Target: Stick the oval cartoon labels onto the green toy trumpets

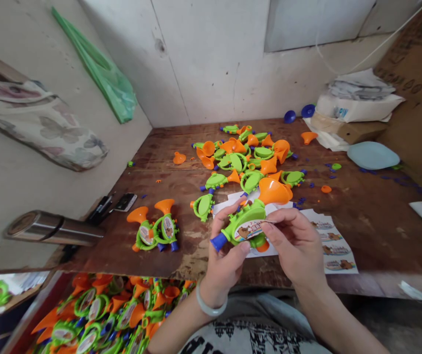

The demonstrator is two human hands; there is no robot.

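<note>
My left hand (226, 260) is wrapped round a green toy trumpet (252, 212) with an orange bell and a blue mouthpiece, held above the table's front edge. An oval picture sticker (248, 229) lies over the side of the trumpet that faces me. The thumb and forefinger of my right hand (299, 243) pinch the sticker's right end. Beneath my hands and to their right are white sticker sheets (338, 243) with bear pictures. Two stickered toy trumpets (155, 228) lie together at the left.
A heap of toy trumpets without visible stickers (233, 161) lies at the back of the brown table (181, 191). Below the front edge sits a bin of stickered trumpets (111, 314). A steel thermos (54, 227) lies at left; a pale blue plate (373, 155) sits at right.
</note>
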